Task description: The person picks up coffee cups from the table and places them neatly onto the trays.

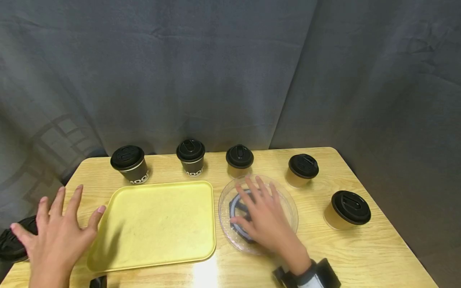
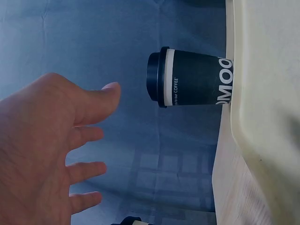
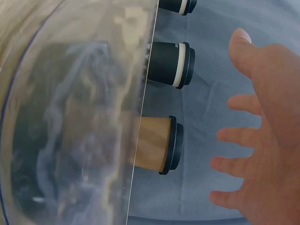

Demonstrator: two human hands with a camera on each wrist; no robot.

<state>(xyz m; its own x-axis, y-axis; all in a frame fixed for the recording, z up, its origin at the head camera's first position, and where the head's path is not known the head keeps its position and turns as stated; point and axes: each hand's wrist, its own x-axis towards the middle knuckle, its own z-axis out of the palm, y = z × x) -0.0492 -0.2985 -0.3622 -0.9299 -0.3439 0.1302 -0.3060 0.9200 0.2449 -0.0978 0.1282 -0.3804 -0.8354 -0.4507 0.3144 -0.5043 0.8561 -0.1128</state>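
Note:
My left hand (image 1: 59, 236), fingers spread and holding nothing, hovers beside the left edge of the yellow tray (image 1: 155, 224). It partly covers a black-lidded cup (image 1: 12, 244) at the far left. In the left wrist view, a black paper cup (image 2: 197, 77) with white lettering stands beyond the thumb. My right hand (image 1: 264, 218) is spread over a clear round plastic container (image 1: 293, 218), slightly blurred. A dark, angular shape with a grey ring (image 1: 233, 208) shows through the container. In the right wrist view, the container wall (image 3: 93, 140) stands apart from the fingers.
Along the back of the wooden table (image 1: 381, 256) stand two black cups (image 1: 133, 170) (image 1: 192, 166) and a brown cup (image 1: 239, 160), all black-lidded. More brown cups (image 1: 302, 170) (image 1: 345, 212) stand at the right. A grey curtain (image 1: 216, 80) hangs behind. A small black object (image 1: 98, 282) is at the front edge.

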